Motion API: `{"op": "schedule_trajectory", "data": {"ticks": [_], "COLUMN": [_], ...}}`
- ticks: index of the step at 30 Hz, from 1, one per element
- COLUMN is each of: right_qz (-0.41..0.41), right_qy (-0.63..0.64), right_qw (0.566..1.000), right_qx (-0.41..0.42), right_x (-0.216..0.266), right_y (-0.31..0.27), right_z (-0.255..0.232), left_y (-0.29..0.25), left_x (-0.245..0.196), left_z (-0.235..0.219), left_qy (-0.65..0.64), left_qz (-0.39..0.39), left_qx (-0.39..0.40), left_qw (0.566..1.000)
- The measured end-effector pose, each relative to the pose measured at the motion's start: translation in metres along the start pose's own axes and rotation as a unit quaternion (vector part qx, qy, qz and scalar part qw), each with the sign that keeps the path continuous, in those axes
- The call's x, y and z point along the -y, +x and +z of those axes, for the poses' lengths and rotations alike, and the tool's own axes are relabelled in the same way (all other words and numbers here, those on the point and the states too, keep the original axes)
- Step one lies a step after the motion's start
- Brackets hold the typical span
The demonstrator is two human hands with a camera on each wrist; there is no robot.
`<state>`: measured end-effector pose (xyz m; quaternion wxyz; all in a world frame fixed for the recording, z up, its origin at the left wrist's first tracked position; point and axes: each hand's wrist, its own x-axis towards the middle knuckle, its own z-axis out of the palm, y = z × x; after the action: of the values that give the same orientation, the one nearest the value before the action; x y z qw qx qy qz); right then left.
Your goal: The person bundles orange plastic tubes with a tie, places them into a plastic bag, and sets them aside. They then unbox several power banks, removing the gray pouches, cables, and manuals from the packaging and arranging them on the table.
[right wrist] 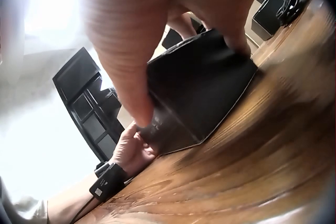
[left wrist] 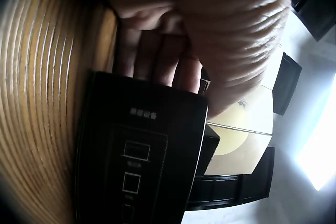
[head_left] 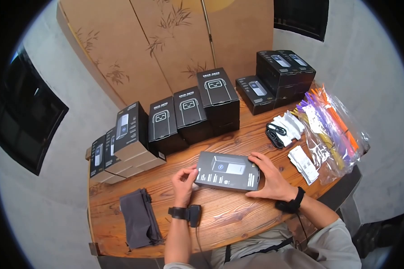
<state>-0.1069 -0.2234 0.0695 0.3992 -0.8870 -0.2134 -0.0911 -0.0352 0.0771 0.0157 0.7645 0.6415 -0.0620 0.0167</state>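
A flat black box (head_left: 228, 171) with a printed picture of a device on its lid lies in front of me, over the wooden table. At its right end my right hand (head_left: 274, 179) grips it, thumb on the near side and fingers on the far side. My left hand (head_left: 184, 183) holds the opposite end, with the thumb close to the top edge and the fingers bent against the end face. In the left wrist view the long side of the box (left wrist: 142, 145) carries small white icons. The right wrist view has the right thumb (right wrist: 137, 103) along the box's side.
Black boxes (head_left: 164, 119) stand in a row at the back left, and more boxes (head_left: 285, 74) are stacked at the back right. Grey cloth pouches (head_left: 139, 219) lie at left. On the right are a black cable (head_left: 276, 134), white packets (head_left: 303, 164) and bagged coloured strips (head_left: 330, 130).
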Motion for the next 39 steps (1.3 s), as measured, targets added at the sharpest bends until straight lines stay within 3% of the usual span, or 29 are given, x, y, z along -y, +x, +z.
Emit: {"op": "schedule_trajectory", "data": {"ticks": [4,7,21,30,39], "right_qz": [0.011,-0.025,-0.020,-0.019,0.008], "right_qy": [0.058,0.010,-0.024,-0.032,-0.034], "right_qw": [0.998,1.000,0.999,0.999,0.999], "right_qx": [0.014,-0.008,-0.015,0.002,-0.006], "right_x": [0.006,0.006,0.014,0.014,0.021], "right_y": [-0.002,0.000,-0.001,-0.006,-0.019], "right_z": [-0.012,-0.014,-0.011,-0.010,-0.010], "left_y": [0.002,0.001,-0.001,0.001,0.001], "left_x": [-0.001,0.000,-0.006,0.000,-0.003], "left_z": [0.000,-0.002,-0.002,-0.005,0.004], "left_qy": [0.003,0.000,0.003,-0.021,-0.007], "left_qz": [-0.024,-0.025,-0.043,-0.063,-0.033], "left_qx": [-0.014,-0.014,0.033,0.006,-0.018], "left_qw": [1.000,1.000,0.999,0.998,0.999]}}
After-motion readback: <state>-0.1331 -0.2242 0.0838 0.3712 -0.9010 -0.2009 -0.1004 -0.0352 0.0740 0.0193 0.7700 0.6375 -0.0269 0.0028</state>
